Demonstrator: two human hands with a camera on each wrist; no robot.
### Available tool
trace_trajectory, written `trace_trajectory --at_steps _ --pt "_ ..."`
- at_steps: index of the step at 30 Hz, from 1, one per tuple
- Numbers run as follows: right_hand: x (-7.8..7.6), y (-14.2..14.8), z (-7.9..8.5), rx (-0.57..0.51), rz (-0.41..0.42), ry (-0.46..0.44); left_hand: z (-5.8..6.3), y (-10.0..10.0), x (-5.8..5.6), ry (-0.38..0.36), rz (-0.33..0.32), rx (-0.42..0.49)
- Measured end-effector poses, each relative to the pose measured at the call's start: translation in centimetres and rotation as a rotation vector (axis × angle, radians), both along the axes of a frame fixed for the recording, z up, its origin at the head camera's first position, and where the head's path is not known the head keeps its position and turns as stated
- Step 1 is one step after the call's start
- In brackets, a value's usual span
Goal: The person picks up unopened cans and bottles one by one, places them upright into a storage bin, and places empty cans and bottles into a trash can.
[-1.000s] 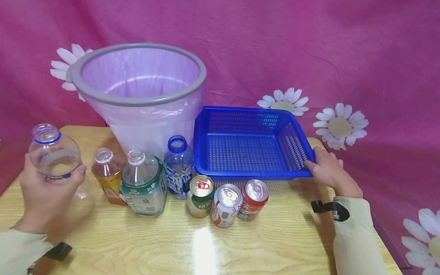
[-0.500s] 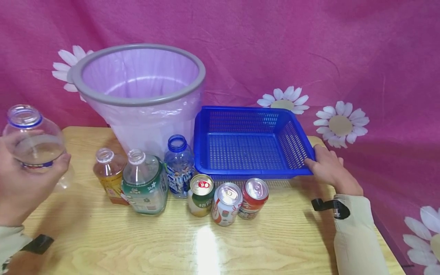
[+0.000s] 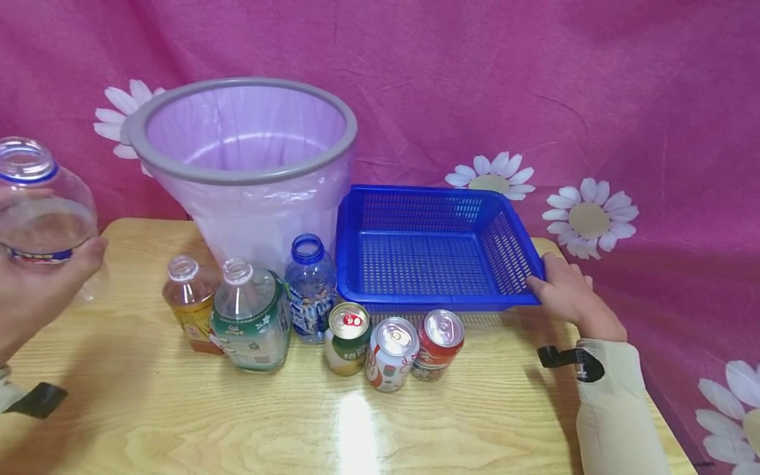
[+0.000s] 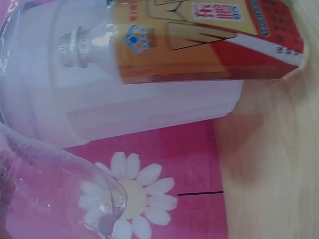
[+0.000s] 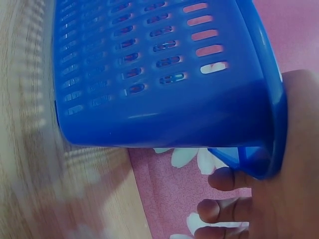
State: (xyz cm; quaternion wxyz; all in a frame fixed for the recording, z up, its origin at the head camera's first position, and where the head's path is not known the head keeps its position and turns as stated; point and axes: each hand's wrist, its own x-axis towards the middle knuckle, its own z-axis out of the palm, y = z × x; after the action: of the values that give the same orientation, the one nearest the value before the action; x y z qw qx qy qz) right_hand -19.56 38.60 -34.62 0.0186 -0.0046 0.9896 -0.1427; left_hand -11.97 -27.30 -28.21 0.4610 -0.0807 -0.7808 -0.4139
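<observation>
Bottle (image 3: 50, 214), clear, clamped in the left hand (image 3: 38, 293) at far left; right hand (image 3: 569, 291) grips the rim of the blue basket (image 3: 427, 302), right of centre. Between the hands, a bin (image 3: 267, 224), three more bottles (image 3: 252, 340) and three cans (image 3: 388, 363) crowd the bench (image 3: 208, 422).

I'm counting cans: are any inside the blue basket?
No, the three cans stand on the table in front of the blue basket.
</observation>
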Motion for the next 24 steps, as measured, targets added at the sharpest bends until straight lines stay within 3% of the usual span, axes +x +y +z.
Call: trace_trajectory --at_steps 7,15,24 --pt "-0.1 0.0 0.0 0.003 0.002 0.007 1.4 0.4 -0.5 0.015 -0.032 -0.023" --pt "-0.1 0.0 0.1 0.000 0.005 -0.012 2.7 0.8 -1.4 -0.027 -0.155 -0.051" --pt "-0.2 -0.2 0.2 -0.006 0.008 -0.019 4.7 1.2 -2.1 0.002 -0.171 -0.097"
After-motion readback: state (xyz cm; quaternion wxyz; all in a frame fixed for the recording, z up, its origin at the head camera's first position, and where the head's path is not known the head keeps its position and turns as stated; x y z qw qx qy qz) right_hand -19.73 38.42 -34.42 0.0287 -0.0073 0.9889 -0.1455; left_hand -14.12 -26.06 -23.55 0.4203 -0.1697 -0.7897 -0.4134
